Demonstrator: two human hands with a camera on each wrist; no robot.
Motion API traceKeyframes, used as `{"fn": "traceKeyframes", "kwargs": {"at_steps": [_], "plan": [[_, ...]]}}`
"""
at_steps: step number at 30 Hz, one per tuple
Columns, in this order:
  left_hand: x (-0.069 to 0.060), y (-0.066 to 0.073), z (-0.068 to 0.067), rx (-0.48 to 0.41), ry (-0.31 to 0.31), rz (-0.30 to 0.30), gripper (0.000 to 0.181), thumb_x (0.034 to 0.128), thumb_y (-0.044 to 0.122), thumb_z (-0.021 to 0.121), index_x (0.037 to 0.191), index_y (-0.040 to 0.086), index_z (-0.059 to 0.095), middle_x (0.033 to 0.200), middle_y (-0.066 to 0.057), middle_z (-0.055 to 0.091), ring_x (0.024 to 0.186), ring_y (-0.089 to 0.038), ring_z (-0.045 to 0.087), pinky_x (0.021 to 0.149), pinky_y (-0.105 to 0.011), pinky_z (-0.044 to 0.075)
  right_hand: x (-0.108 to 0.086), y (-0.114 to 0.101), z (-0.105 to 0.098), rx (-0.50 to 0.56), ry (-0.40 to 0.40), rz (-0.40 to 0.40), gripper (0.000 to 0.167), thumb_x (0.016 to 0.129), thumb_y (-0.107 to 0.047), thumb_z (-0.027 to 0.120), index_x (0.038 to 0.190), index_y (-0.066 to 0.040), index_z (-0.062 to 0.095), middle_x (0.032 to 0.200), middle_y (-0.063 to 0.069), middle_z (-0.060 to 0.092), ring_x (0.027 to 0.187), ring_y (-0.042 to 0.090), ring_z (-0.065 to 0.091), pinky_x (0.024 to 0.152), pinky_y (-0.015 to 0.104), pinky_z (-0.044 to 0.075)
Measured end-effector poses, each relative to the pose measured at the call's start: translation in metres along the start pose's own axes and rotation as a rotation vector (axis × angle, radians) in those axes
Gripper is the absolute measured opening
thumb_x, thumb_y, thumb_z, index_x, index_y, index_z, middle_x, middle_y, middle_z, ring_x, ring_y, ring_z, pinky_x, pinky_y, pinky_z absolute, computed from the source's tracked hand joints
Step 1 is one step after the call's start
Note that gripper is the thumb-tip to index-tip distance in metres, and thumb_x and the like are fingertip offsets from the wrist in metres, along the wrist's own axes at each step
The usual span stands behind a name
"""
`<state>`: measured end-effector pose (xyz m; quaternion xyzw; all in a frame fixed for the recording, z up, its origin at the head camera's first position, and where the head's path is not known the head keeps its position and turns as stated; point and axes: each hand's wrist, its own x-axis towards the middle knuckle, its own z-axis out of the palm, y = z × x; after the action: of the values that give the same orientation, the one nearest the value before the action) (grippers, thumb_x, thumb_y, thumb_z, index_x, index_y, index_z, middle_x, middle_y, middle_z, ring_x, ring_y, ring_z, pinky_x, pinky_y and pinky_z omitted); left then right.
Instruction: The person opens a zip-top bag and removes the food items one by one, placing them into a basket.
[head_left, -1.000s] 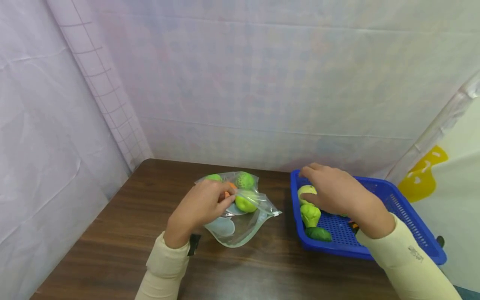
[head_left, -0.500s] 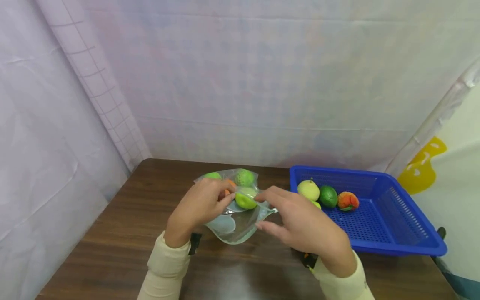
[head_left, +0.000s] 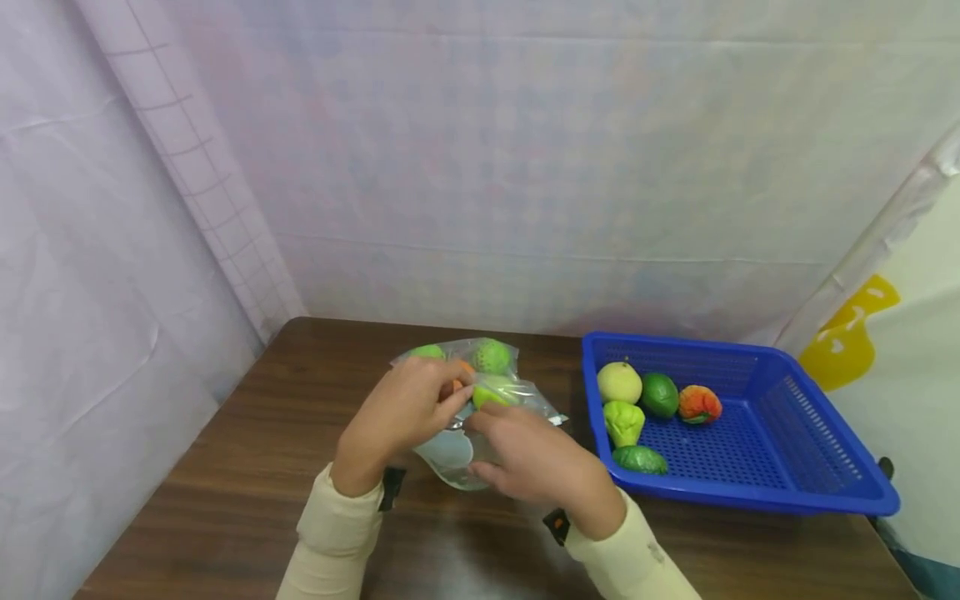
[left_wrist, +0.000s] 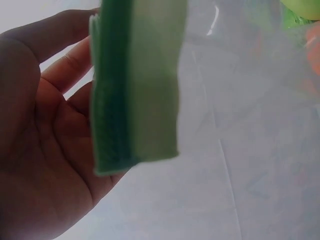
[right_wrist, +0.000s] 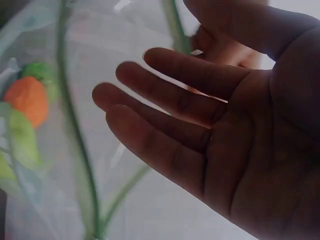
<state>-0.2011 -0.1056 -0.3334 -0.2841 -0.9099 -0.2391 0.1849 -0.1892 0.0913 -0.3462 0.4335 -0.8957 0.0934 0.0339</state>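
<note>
A clear zip bag (head_left: 453, 454) lies on the brown table, holding a spotted green ball-like fruit (head_left: 492, 356), another green piece (head_left: 427, 352), a green apple (head_left: 487, 393) and an orange piece (right_wrist: 27, 101). My left hand (head_left: 401, 417) pinches the bag's edge between thumb and fingers. In the left wrist view the green zip strip (left_wrist: 135, 90) stands at those fingers. My right hand (head_left: 536, 454) is over the bag's mouth. Its fingers stretch out almost straight and hold nothing in the right wrist view; whether they touch the plastic I cannot tell.
Right of the bag stands a blue basket (head_left: 750, 497). It contains a pale round fruit (head_left: 619, 383), an avocado-like fruit (head_left: 659, 395), a red-orange fruit (head_left: 700, 404), a light green vegetable (head_left: 624, 422) and a dark green piece (head_left: 640, 459). Cloth walls (head_left: 525, 167) surround the table.
My right hand has come left from over the basket to the bag's mouth, uncovering the basket's contents. The left hand has kept its pinch on the bag.
</note>
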Motion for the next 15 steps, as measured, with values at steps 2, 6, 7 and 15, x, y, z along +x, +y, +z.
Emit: {"fn": "traceKeyframes", "kwargs": {"at_steps": [2,6,7,15], "plan": [[0.000,0.001,-0.001,0.001,0.004,0.005,0.010,0.0930,0.016,0.070,0.101,0.013,0.076,0.068,0.010,0.059,0.058,-0.002,0.047,0.054,-0.020,0.041,0.004,0.001,0.005,-0.028,-0.001,0.005,0.041,0.091,-0.034,0.073,0.125,-0.013,0.065,0.119,0.000,0.065,0.102,0.017,0.066,0.087,0.037,0.055],[0.000,0.001,-0.001,-0.002,0.006,0.008,0.010,0.0932,0.015,0.070,0.101,0.014,0.075,0.070,0.010,0.061,0.059,-0.001,0.048,0.055,-0.020,0.042,0.012,0.003,0.014,-0.046,-0.007,0.027,0.049,0.091,-0.035,0.073,0.132,-0.011,0.060,0.126,0.002,0.063,0.109,0.018,0.064,0.090,0.038,0.055],[0.000,0.002,-0.002,-0.002,0.005,0.007,0.010,0.0933,0.015,0.070,0.101,0.014,0.075,0.070,0.010,0.061,0.059,-0.001,0.048,0.055,-0.020,0.042,0.014,0.003,0.017,-0.049,-0.006,0.030,0.053,0.091,-0.035,0.072,0.136,-0.010,0.057,0.129,0.002,0.062,0.112,0.018,0.064,0.092,0.037,0.054],[-0.001,0.002,0.000,0.004,-0.002,0.005,0.011,0.0935,0.016,0.070,0.102,0.013,0.076,0.070,0.009,0.059,0.058,-0.003,0.047,0.054,-0.021,0.041,0.027,0.005,0.038,-0.107,0.083,0.109,0.061,0.089,-0.034,0.073,0.137,-0.001,0.055,0.123,0.011,0.067,0.110,0.027,0.066,0.090,0.042,0.056]]}}
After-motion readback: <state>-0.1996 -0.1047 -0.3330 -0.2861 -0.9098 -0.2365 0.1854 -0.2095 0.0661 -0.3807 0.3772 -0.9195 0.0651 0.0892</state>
